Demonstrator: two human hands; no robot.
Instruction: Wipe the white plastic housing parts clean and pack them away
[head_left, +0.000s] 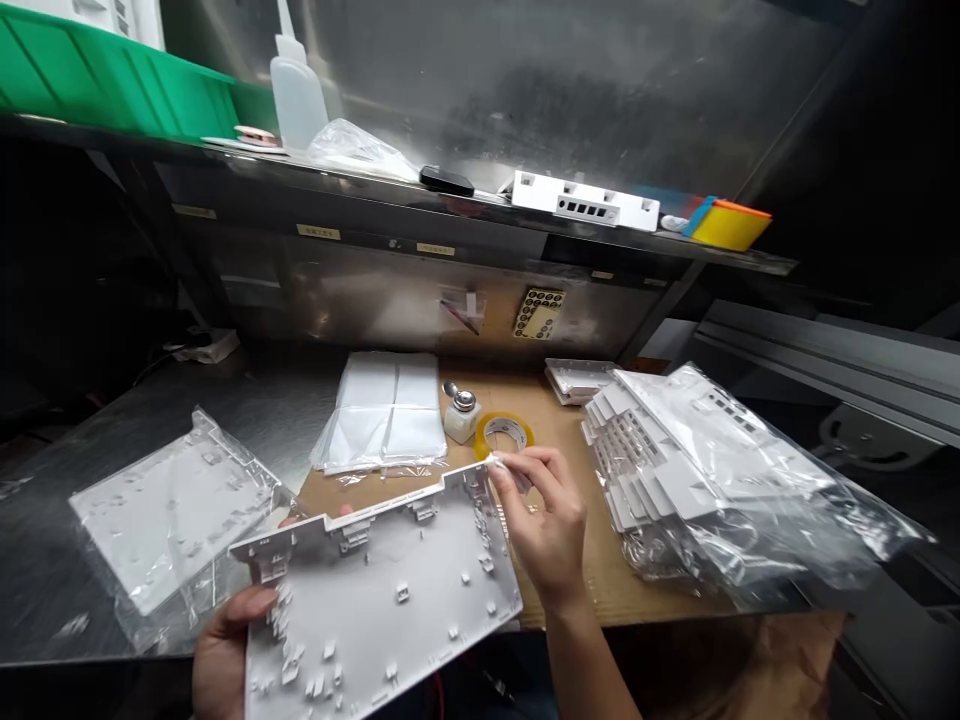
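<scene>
1. White plastic makes up the large housing panel (382, 590), which sits low in the head view at about 6 o'clock, tilted up off the tabletop (570, 420), inner side with clips and ribs facing up.
2. Left hand (225, 650) is closed on the panel's near-left edge at 7 o'clock, thumb on top, fingers hidden beneath.
3. Right hand (544, 520) is at the panel's far-right corner, toward 3 o'clock of it; thumb and forefinger pinch together on a small white piece (501, 462) touching that corner. What the piece is, I cannot tell.
4. Just beyond the right hand, at 12 o'clock, lies a yellow tape roll (504, 432), with a small pump bottle (462, 414) beside it.
5. Farther at 11 o'clock rests a stack of clear bags (386, 410).
6. At 9 o'clock a bagged panel (169, 510) lies flat on the metal surface.
7. At 3 o'clock a heap of bagged white housings (697, 470) covers the cardboard-lined tabletop.
</scene>
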